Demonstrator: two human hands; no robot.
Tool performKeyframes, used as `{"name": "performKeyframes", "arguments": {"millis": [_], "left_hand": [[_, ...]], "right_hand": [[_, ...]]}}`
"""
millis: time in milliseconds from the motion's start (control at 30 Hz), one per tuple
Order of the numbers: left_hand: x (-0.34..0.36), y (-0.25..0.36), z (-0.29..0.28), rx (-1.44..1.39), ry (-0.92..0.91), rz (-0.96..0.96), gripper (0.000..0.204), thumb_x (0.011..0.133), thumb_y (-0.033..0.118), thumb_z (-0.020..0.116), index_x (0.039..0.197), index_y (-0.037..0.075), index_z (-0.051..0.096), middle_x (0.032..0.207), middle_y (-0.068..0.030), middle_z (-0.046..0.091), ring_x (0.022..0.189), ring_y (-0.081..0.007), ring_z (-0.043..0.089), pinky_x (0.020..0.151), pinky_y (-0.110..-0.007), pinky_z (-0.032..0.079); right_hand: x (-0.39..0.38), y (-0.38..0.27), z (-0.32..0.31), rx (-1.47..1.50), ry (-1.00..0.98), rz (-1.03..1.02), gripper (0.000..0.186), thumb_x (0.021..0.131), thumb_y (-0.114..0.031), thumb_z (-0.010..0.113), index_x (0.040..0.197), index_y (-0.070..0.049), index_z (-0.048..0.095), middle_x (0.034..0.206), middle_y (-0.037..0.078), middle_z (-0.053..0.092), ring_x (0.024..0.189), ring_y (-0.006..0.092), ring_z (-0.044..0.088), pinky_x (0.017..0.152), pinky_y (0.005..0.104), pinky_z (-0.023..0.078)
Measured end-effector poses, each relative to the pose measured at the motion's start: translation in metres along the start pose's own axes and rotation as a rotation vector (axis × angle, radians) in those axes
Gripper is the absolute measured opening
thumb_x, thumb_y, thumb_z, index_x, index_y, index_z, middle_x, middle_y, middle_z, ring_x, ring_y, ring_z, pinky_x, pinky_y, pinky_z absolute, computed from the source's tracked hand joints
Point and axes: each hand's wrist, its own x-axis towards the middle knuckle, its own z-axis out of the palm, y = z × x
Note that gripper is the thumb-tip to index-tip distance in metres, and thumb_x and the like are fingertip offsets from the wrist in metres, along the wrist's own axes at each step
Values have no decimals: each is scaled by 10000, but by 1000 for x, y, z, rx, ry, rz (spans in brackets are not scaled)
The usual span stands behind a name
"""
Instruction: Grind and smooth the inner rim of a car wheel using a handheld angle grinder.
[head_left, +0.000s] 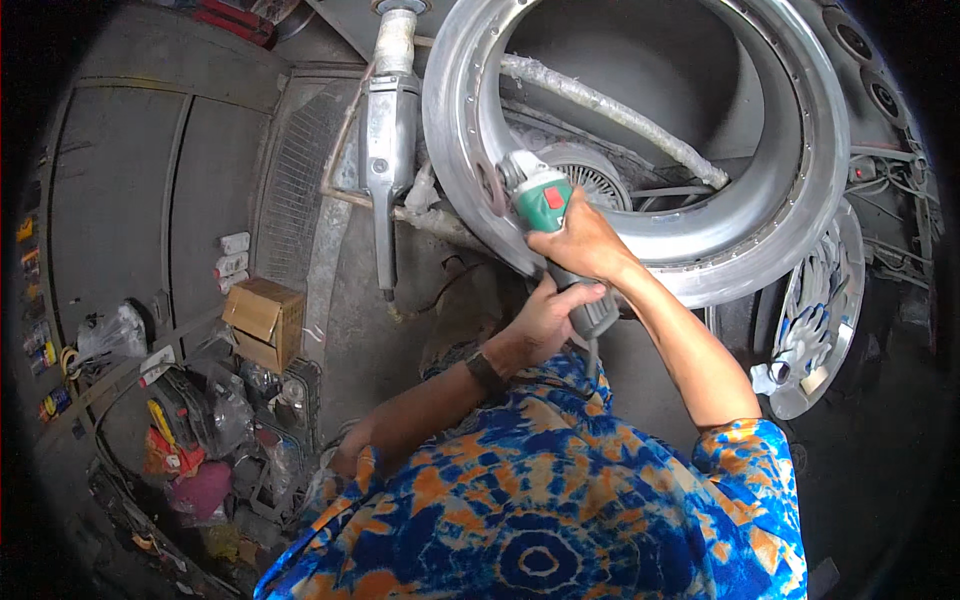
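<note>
Top of one metal ring (715, 258) cut off; disc (489, 188) blurred. At ring's left side, one grinder (541, 207) clamped by right hand (583, 240) forward, left hand (543, 322), partly hidden, at rear.

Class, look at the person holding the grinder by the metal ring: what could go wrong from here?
1. The disc of the angle grinder is at or very near the metal ring, so it might catch and kick back.
2. The right grip is bare and close behind the disc; a slip could injure the fingers.
3. What looks like the cord hangs close to the patterned shirt; it might snag.
</note>
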Motion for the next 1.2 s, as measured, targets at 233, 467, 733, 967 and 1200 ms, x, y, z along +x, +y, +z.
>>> {"name": "performKeyframes", "arguments": {"millis": [233,467,733,967,1200], "left_hand": [[-1,-7,13,-131,-48,-242,334,1023,171,659,1339,96,584,1249,-33,661,1172,-175,649,1034,-417,521],[-12,71,19,491,30,102,393,970,168,636,1321,5,568,1195,-64,656,1079,-153,646,957,-330,516],[-16,111,21,651,14,170,433,968,196,662,1338,-4,556,1206,-67,662,1039,-140,647,929,-317,524],[-16,6,3,14,4,-175,362,1021,186,661,1348,62,566,1226,-39,670,1106,-172,679,979,-392,557],[-19,45,7,309,30,-112,366,999,232,643,1307,48,573,1174,-53,656,1070,-178,656,970,-373,542]], "right_hand": [[-9,10,-17,-136,-127,30,1073,757,-387,763,1474,236,264,1207,367,660,1148,416,688,967,387,545],[11,-35,-20,416,12,-175,645,812,-300,773,1303,61,562,1118,158,712,1065,249,681,970,347,517],[30,-49,-15,652,141,-342,429,810,-272,753,1066,62,672,968,158,729,900,228,705,837,374,558],[-6,4,0,22,-11,-8,945,755,-388,784,1344,240,394,1220,395,640,1138,441,689,971,416,546],[3,-21,-10,107,30,9,924,753,-405,804,1361,189,442,1189,312,687,1156,380,691,998,376,531]]}}
